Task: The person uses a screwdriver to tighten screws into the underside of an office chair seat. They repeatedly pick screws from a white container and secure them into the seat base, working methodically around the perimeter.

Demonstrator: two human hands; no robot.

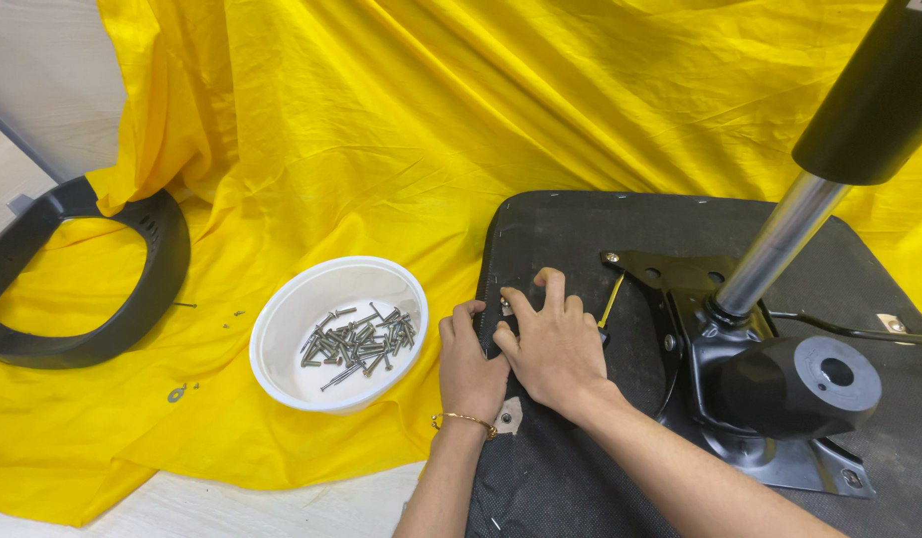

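Head view looks down on an upturned black fabric-covered chair seat (561, 478), laid underside-up on a crumpled yellow cloth (381, 130) so that its mounting face is reachable from above. Both hands meet at the seat's left edge: the left hand (471, 364) rests on the rim with its fingers curled over it, its grip closed on the edge as if to steady the seat, while the right hand (553, 344) lies flat beside and partly over it, fingers pressing down on a small spot where a screw head (504, 301) just shows; whether the fingers pinch anything I cannot tell. A gold bangle (463, 420) circles the left wrist. Just right of the hands a black metal tilt plate (710, 299) is bolted on, carrying a chrome and black gas-lift column (790, 229) that rises to the upper right, with a black cylindrical knob (805, 384) nearer. Left of the hands, within easy reach, a round white plastic bowl (282, 329) keeps loose silver screws (359, 341) together. Far left lies a curved black plastic armrest loop (132, 299).
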